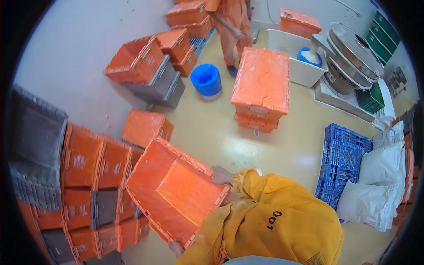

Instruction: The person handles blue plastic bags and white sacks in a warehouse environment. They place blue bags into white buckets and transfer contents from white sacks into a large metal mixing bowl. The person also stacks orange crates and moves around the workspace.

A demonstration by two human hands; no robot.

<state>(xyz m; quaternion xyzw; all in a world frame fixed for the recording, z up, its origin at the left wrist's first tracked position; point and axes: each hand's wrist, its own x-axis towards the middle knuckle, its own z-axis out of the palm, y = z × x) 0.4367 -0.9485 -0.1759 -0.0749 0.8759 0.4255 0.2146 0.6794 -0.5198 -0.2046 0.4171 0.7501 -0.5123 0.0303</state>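
Note:
I hold an orange plastic crate [185, 188] in front of my body, its open side turned up toward me. Its inside shows bare walls and a bare bottom. My right hand [221, 175] grips the rim on the far side. At the near lower corner, my left hand [175, 248] has hold of the rim, partly hidden by my yellow sleeve. Left of the crate stand stacked orange crates [82, 164] mixed with grey ones, and one grey crate [38, 132] on top lies with its open side showing.
Ahead stands a lidded orange crate stack [260, 79], near a blue-lined bucket [205, 79]. A co-worker [232, 29] stands behind it. At right are a round metal sifter [354, 56], a white tub [304, 71], a blue pallet [344, 159] and white sacks [367, 202].

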